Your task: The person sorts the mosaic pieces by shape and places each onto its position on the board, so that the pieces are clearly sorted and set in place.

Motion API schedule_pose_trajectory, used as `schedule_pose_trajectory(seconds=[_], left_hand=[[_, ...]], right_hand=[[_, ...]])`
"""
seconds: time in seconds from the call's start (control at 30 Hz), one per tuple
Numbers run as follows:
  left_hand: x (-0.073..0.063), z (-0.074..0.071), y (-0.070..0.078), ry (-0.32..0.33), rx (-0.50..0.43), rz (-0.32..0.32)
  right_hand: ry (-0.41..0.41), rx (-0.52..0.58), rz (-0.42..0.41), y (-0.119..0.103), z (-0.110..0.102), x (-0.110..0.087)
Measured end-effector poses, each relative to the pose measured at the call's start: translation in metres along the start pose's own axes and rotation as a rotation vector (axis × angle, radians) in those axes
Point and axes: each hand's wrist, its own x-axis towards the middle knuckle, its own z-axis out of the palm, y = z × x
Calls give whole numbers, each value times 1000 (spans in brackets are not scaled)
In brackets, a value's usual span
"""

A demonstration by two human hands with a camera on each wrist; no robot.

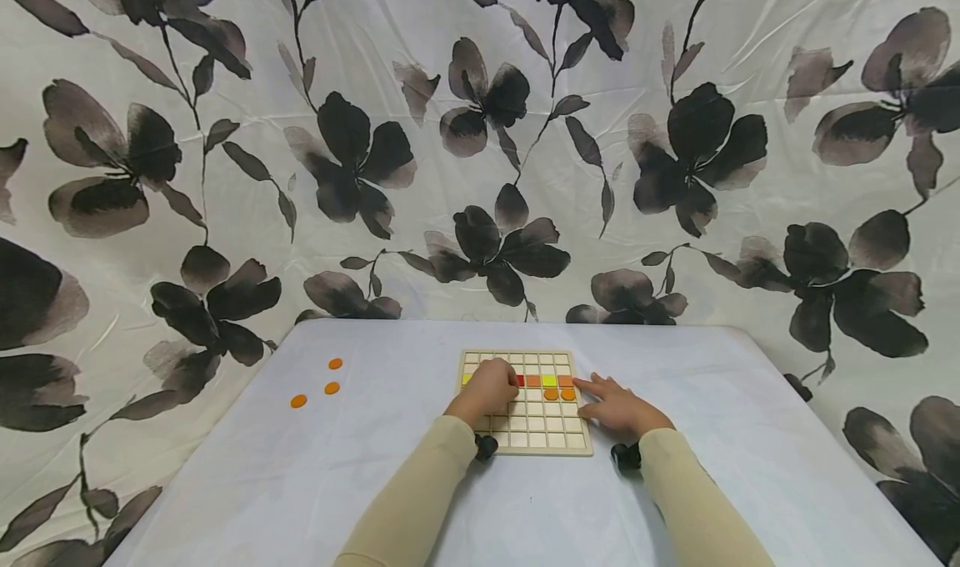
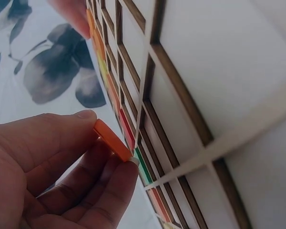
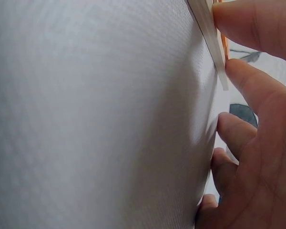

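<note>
A wooden grid board [image 1: 535, 424] lies on the table, with a row of coloured squares, among them a yellow square [image 1: 549, 381] and a green square [image 2: 143, 165]. Below that row two orange discs [image 1: 559, 394] sit side by side in cells near the right edge. My left hand [image 1: 489, 388] is over the board's left part, pinching another orange disc [image 2: 112, 140] between thumb and fingers, tilted close to the grid. With fingers spread, my right hand [image 1: 626, 407] touches the board's right edge; thumb and index finger meet the frame in the right wrist view.
Three loose orange discs, one of them nearest the table's left side [image 1: 298, 401], lie left of the board. White cloth covers the table [image 1: 247, 484]. Behind it hangs a floral curtain [image 1: 585, 175].
</note>
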Motion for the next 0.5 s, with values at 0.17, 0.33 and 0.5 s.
schedule_pose_trajectory(seconds=[0.17, 0.33, 0.5], left_hand=[[3, 3, 4, -3, -2, 6], [6, 6, 10, -16, -5, -22], [9, 9, 16, -22, 6, -37]], right_hand=[[5, -9, -11, 0, 0, 0], [5, -6, -19, 0, 0, 0], [5, -4, -24, 0, -1, -2]])
